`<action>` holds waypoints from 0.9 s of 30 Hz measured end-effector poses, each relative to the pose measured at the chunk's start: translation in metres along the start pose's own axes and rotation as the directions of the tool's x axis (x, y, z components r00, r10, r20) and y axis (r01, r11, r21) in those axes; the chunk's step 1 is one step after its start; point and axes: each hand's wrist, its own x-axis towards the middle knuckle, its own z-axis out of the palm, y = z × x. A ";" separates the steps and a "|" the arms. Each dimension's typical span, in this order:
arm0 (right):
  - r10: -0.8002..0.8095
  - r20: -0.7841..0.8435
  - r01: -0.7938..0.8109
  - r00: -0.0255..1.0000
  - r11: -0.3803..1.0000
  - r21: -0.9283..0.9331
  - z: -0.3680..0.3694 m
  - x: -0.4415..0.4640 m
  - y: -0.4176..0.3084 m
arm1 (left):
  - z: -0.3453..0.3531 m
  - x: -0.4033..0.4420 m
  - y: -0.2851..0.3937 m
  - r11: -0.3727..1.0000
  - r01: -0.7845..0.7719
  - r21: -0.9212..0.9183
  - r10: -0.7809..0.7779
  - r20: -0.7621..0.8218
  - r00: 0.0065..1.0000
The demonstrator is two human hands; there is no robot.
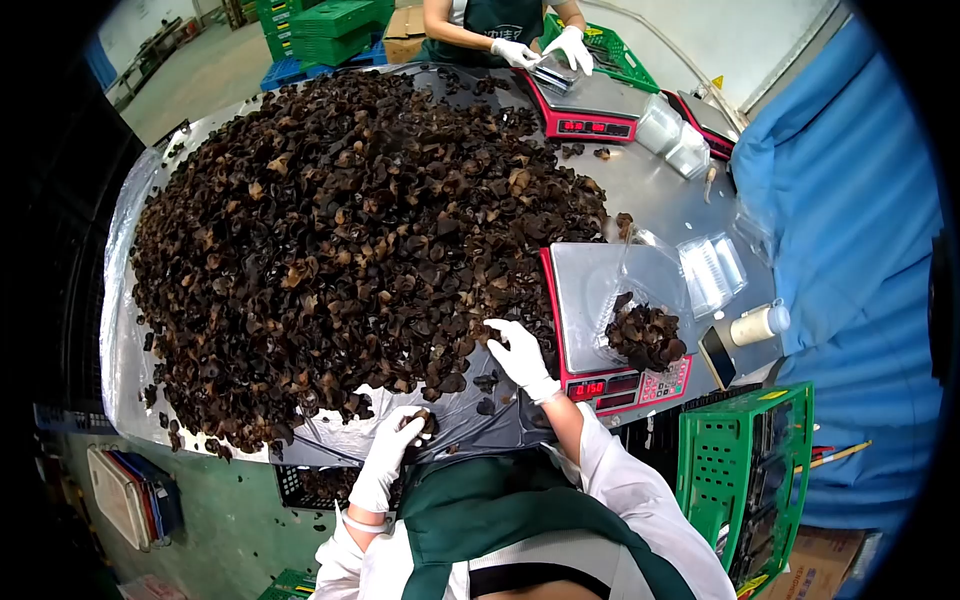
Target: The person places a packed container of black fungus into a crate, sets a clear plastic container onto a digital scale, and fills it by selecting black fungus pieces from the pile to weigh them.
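Observation:
A broad heap of dark brown wood ear mushrooms (pixel 350 230) covers most of the metal table. My left hand (pixel 393 440), in a white glove, is at the heap's near edge with its fingers closed around a wood ear piece (pixel 428 422). Gloved in white too, my right hand (pixel 520 358) reaches to the heap's right side, thumb and forefinger apart, with nothing visible between them. Just right of it stands a red scale (pixel 585 290) showing 0.150. An open clear plastic box (pixel 640 262) holding a clump of wood ear (pixel 645 335) rests on the scale's plate.
Across the table a co-worker's gloved hands (pixel 545 52) hold a clear box over another red scale (pixel 590 105). Empty clear boxes (pixel 712 272), a phone (pixel 717 357) and a white bottle (pixel 760 323) lie at the right. A green crate (pixel 745 480) stands near my right side.

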 end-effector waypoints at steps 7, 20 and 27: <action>0.395 0.070 -0.359 0.916 0.729 0.582 -0.011 -0.016 -0.001 | 0.004 0.016 0.000 0.974 -0.087 0.208 0.091 -0.011 0.996; -0.166 -0.072 0.173 0.984 0.980 0.103 0.001 -0.012 0.013 | 0.055 0.030 0.018 0.292 -0.401 0.868 0.515 0.210 0.831; 0.080 0.622 -0.622 0.779 -0.028 0.782 -0.051 -0.037 -0.027 | 0.090 0.045 0.042 0.759 -0.429 0.490 0.492 0.002 0.871</action>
